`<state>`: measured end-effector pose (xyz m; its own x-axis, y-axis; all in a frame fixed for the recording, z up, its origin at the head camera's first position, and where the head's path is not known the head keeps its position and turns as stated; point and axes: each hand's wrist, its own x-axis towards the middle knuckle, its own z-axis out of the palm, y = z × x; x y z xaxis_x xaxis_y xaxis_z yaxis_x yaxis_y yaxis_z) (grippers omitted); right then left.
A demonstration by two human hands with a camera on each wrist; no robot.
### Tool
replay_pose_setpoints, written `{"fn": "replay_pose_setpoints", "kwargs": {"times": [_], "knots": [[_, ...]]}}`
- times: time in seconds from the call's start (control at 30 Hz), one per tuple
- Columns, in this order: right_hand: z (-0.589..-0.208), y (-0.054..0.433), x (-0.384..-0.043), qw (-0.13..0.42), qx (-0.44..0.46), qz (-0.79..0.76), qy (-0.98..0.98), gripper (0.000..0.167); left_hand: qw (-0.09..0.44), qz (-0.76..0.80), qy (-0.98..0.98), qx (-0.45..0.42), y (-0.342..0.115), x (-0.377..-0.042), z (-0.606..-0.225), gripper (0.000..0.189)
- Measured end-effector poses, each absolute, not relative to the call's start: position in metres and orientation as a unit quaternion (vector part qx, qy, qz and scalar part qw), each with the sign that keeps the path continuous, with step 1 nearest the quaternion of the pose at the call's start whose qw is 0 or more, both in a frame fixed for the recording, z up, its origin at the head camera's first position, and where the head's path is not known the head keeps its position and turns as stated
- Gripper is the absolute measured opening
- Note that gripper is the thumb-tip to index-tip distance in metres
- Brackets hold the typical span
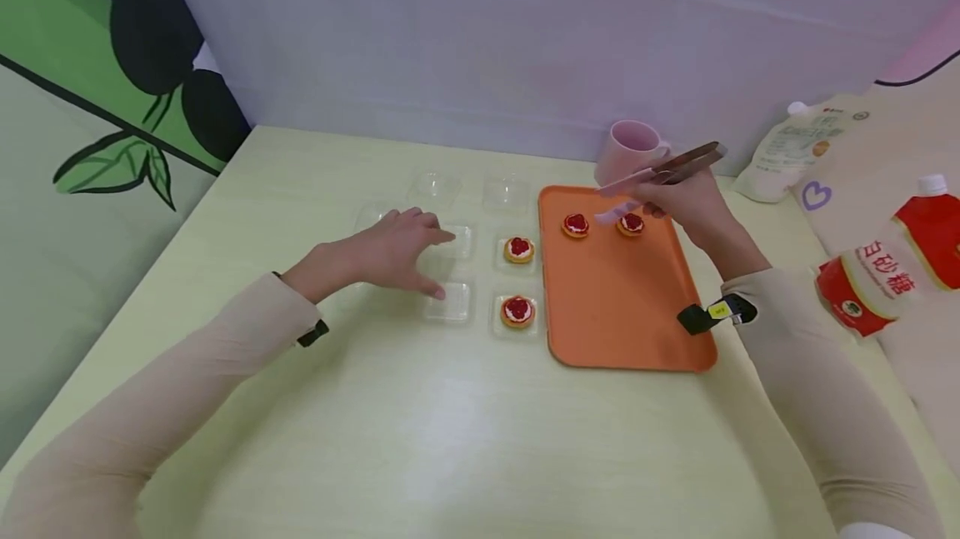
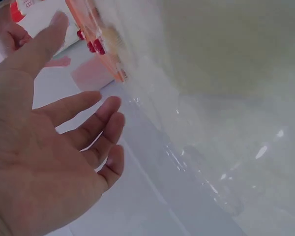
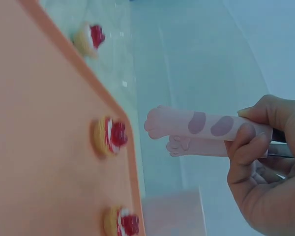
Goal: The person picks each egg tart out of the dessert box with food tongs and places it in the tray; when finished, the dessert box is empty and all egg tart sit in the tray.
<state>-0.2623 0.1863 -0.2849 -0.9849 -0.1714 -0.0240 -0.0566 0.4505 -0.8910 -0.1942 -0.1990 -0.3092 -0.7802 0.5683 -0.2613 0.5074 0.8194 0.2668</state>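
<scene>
My right hand [image 1: 693, 202] grips tongs [image 3: 174, 122] with pink paw-shaped ends above the far part of the orange tray [image 1: 615, 306]. The tong ends stand a little apart with nothing between them. Beneath them on the tray lie two small tarts with red fruit and white cream, a left tart [image 1: 575, 226] and a right tart [image 1: 631, 225]. My left hand [image 1: 393, 249] hovers with fingers spread over clear plastic containers [image 1: 448, 303], some partly hidden by it. Beside the tray, a far tart [image 1: 519, 250] and a near tart [image 1: 517, 311] each sit in a clear container.
Behind the tray stands a pink mug [image 1: 630, 147]. Two more clear containers, one on the left [image 1: 435, 186] and one on the right [image 1: 506, 192], are farther back. A white pouch [image 1: 787, 152] leans at the back right, and a curtain [image 1: 450, 56] closes off the rear.
</scene>
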Motion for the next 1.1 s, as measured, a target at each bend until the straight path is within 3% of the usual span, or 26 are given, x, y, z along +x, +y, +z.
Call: {"fn": "replay_pose_setpoints", "kwargs": {"times": [0.2,0.5,1.1], "knots": [[-0.288,0.146,-0.253,0.08,-0.109,-0.535,0.834,0.032,0.134,0.1,0.944,0.283,-0.181,-0.223,-0.313,0.078],[-0.305,0.109,-0.25,0.179,-0.131,-0.515,0.828,0.029,0.165,0.069,0.936,0.303,-0.136,-0.256,-0.33,0.081],[-0.33,0.096,-0.262,0.18,-0.144,-0.475,0.849,0.027,0.175,0.07,0.936,0.297,-0.119,-0.27,-0.344,0.075]]}}
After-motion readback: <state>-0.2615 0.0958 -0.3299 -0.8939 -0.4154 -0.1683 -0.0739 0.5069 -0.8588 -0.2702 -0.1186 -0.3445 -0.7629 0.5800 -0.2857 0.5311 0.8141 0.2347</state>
